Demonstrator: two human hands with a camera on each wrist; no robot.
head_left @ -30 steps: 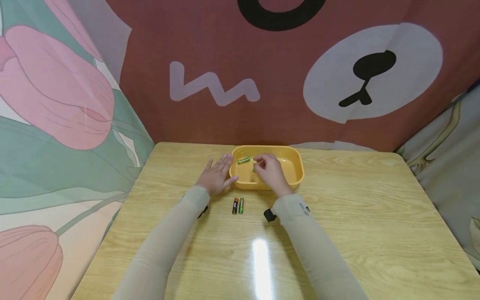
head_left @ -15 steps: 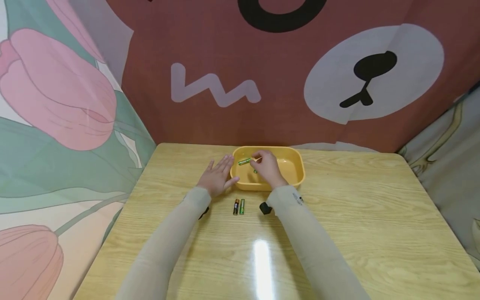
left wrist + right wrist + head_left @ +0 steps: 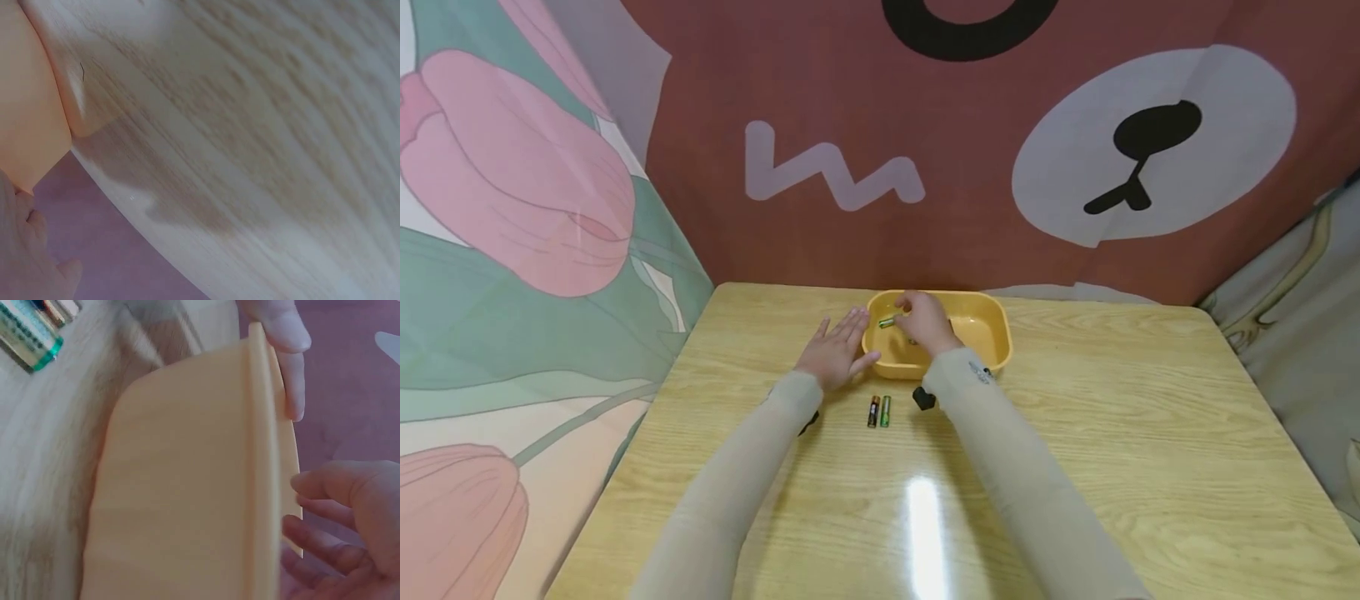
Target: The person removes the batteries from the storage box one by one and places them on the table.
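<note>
A yellow plastic tray (image 3: 992, 368) stands near the table's back edge. Beside its left end rests my left hand (image 3: 831, 358), fingers straight and spread, fingertips and thumb at the tray's rim. My right hand (image 3: 922, 321) reaches into the tray, its fingers loosely bent by a green battery (image 3: 887, 322) that they partly cover. In the right wrist view, nothing shows between the fingers of the right hand (image 3: 350, 525); the tray wall (image 3: 181, 487) hides the battery. Below the right hand, a small part of another battery (image 3: 912, 341) shows.
On the wooden table (image 3: 1112, 433) in front of the tray, a black-and-copper battery (image 3: 873, 412) and a green battery (image 3: 886, 412) lie side by side. A brown printed cloth (image 3: 820, 250) hangs behind the table. A small dark thing (image 3: 950, 323) shows beside the right hand.
My right hand has moved left and toward the back of the tray, from above one battery to the green battery at the left. The left hand has stayed at the rim.
</note>
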